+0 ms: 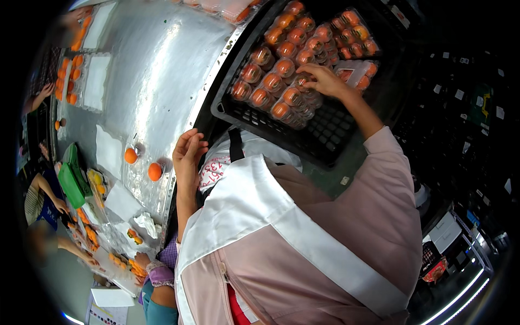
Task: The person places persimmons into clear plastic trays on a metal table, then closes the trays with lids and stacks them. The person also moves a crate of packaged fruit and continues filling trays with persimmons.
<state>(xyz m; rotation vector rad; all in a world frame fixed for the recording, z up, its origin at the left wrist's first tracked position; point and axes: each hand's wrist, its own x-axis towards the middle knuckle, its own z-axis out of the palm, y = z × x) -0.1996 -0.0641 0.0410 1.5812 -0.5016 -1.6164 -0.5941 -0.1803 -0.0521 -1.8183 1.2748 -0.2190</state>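
My right hand [325,81] is over a black plastic crate [239,118], its thumb and fingers apart at the edge of stacked clear plastic packs [284,81] of round orange-red fruit. Whether the fingertips press on the packs is hard to tell. The stacks fill much of the crate, and its slotted floor shows at the near right. My left hand [189,156] is beside the metal edge of the table, fingers loosely curled with nothing in them. Two loose orange fruits, one [154,172] closer to that hand and another [131,155] further left, lie on the metal table [162,81].
More fruit packs [355,34] are beyond the crate. Open packs [71,79] line the table's far side, near a green container [73,178]. Other people's hands [61,205] are at the left. A co-worker's purple sleeve [160,274] is close on my left. Dark crates fill the right.
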